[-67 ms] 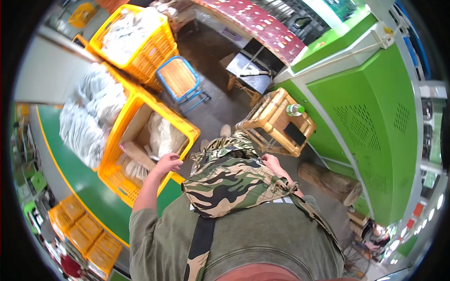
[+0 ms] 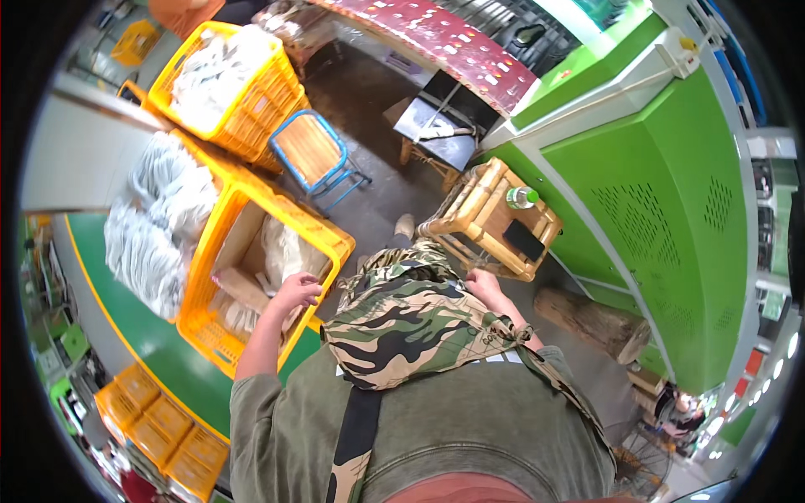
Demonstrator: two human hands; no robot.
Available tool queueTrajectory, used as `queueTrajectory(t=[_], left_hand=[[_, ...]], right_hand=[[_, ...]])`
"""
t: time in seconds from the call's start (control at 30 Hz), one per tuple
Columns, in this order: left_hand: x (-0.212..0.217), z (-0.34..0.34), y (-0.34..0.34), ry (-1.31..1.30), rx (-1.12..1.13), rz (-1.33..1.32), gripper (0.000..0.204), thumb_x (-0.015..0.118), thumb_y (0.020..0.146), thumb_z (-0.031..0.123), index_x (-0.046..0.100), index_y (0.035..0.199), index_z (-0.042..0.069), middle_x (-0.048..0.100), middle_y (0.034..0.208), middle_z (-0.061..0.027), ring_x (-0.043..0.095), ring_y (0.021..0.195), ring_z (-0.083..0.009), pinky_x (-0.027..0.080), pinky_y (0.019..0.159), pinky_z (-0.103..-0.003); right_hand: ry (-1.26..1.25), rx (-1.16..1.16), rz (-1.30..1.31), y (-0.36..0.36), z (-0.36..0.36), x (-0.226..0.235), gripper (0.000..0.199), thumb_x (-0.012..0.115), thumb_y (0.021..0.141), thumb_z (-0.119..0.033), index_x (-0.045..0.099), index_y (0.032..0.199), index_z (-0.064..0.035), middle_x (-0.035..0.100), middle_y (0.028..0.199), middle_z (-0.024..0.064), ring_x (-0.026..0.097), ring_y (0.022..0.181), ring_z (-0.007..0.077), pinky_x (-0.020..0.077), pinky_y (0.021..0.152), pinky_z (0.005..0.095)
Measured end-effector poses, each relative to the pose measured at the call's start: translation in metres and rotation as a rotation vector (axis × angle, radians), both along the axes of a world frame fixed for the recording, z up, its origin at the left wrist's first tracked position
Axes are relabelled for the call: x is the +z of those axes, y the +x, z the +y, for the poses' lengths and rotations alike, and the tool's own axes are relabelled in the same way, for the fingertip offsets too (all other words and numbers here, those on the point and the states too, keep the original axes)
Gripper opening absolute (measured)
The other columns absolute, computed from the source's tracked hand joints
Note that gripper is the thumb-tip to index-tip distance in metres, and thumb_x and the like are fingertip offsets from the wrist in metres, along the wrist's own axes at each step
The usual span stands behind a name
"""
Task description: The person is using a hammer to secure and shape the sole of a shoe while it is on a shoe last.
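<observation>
My left hand (image 2: pixel 299 291) hangs over the near right side of a yellow plastic crate (image 2: pixel 201 333), its fingers loosely bent and a little apart, with nothing seen in it. Inside that crate lie pale cloth-like bundles (image 2: pixel 285 250) and a piece of cardboard (image 2: pixel 241 287). Beside the camouflage apron (image 2: pixel 411 323) at my waist is my right hand (image 2: pixel 484 285), with bent fingers and no object showing; its palm side is hidden. A bamboo stool (image 2: pixel 478 220) stands just ahead of it, bearing a green-labelled bottle (image 2: pixel 521 198) and a dark flat phone-like object (image 2: pixel 524 240).
Stacked yellow crates (image 2: pixel 251 109) with white bundles stand at the far left, near a blue-framed stool (image 2: pixel 310 149). White bundles (image 2: pixel 151 235) heap left of the near crate. A green machine (image 2: pixel 662 201) lines the right, with a log (image 2: pixel 591 323) at its foot.
The view has shifted slightly, so the crates and stools sit a bit differently. One of my shoes shows farther forward. Both hands keep nearly the same pose.
</observation>
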State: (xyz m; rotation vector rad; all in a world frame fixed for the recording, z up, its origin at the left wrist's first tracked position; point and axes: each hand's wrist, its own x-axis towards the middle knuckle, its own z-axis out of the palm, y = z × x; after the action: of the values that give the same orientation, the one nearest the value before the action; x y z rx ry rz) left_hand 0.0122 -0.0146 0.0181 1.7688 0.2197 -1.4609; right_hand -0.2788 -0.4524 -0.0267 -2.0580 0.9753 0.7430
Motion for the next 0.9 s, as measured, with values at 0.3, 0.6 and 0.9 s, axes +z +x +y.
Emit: queueTrajectory(t=[0.3,0.6,0.9], left_hand=[[-0.045,-0.164,0.096,-0.039,-0.390,-0.530,0.044,0.074,0.079,0.020,0.065,0.117,-0.001,0.072,0.097,-0.0166,0.070,0.086,-0.0213,0.056,0.080,-0.034],[-0.027,-0.245,0.163,-0.038,-0.636,-0.843,0.033,0.070,0.081,0.026,0.068,0.106,0.004,0.068,0.104,-0.0164,0.066,0.099,-0.0341,0.053,0.087,-0.039],[-0.071,-0.353,0.286,-0.167,-0.862,-0.749,0.038,0.062,0.080,0.013,0.065,0.118,0.007,0.068,0.110,-0.0199,0.065,0.103,-0.0363,0.053,0.091,-0.042]], right_hand=[[0.121,-0.369,-0.307,0.134,-0.107,-0.039,0.027,0.067,0.079,-0.024,0.070,0.099,-0.0058,0.072,0.091,0.0166,0.070,0.090,0.0309,0.0543,0.080,0.0413],[0.119,-0.393,-0.341,0.183,-0.135,-0.051,0.028,0.068,0.078,-0.026,0.071,0.098,-0.0071,0.072,0.089,0.0169,0.070,0.086,0.0302,0.0547,0.079,0.0401],[0.236,-0.411,-0.315,0.232,-0.160,-0.115,0.030,0.069,0.080,-0.028,0.069,0.102,-0.0069,0.072,0.093,0.0155,0.069,0.090,0.0293,0.0532,0.079,0.0393]])
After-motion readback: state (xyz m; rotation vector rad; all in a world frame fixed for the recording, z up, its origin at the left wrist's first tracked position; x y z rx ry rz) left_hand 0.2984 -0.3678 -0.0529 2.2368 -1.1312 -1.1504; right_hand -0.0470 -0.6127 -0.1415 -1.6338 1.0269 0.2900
